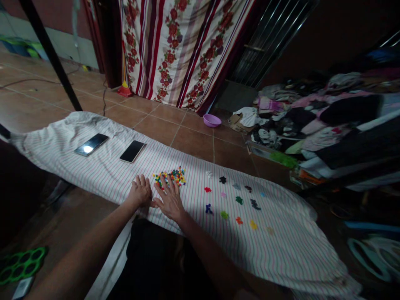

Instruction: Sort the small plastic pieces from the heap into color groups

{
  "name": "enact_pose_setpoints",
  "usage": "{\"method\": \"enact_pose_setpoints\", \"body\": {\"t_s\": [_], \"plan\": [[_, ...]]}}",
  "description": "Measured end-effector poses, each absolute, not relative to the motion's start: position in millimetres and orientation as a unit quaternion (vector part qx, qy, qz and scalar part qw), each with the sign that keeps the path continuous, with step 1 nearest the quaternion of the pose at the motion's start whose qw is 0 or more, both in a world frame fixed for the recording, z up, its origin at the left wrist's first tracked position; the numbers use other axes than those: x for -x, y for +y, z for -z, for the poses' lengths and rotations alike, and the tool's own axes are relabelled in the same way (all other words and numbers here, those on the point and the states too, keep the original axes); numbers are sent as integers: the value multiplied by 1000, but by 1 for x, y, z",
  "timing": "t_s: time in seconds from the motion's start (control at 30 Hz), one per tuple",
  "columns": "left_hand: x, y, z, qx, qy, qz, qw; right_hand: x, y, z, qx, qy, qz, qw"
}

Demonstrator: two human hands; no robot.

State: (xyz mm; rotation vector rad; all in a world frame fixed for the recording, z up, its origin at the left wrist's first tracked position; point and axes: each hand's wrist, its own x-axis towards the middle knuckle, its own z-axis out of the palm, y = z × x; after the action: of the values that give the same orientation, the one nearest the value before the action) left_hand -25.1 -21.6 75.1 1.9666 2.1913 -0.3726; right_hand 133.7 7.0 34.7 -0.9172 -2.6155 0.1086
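In front of me hangs a striped curtain (184, 50) with red flowers, beside a metal grille (271, 41). Brown floor tiles (193, 141) spread below, a heap of clothes (325, 121) lies to my right, and the room is dim.

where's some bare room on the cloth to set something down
Bare striped cloth lies between the glossy phone, the black phone and the left hand. There's more at the cloth's right end, past the scattered coloured pieces. It's crowded at the heap of tiny coloured pieces, by the right hand.
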Motion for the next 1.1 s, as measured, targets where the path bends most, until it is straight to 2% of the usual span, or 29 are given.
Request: {"method": "enact_pose_setpoints", "body": {"t_s": [0.23,0.4,0.7,0.97,1.1], "plan": [[41,-29,-78,-711,684,142,81,-121,-3,-27,329,-910,-71,242],[44,-29,-83,-712,683,143,78,-106,-3,-26,323,-909,-81,249],[22,-26,-70,-693,692,200,27,-132,43,-16,375,-883,-64,275],[19,-21,-56,-680,697,228,6,-129,73,-15,387,-837,-138,362],[16,-21,-56,-669,705,235,6,-127,63,-15,356,-849,-143,363]]}}
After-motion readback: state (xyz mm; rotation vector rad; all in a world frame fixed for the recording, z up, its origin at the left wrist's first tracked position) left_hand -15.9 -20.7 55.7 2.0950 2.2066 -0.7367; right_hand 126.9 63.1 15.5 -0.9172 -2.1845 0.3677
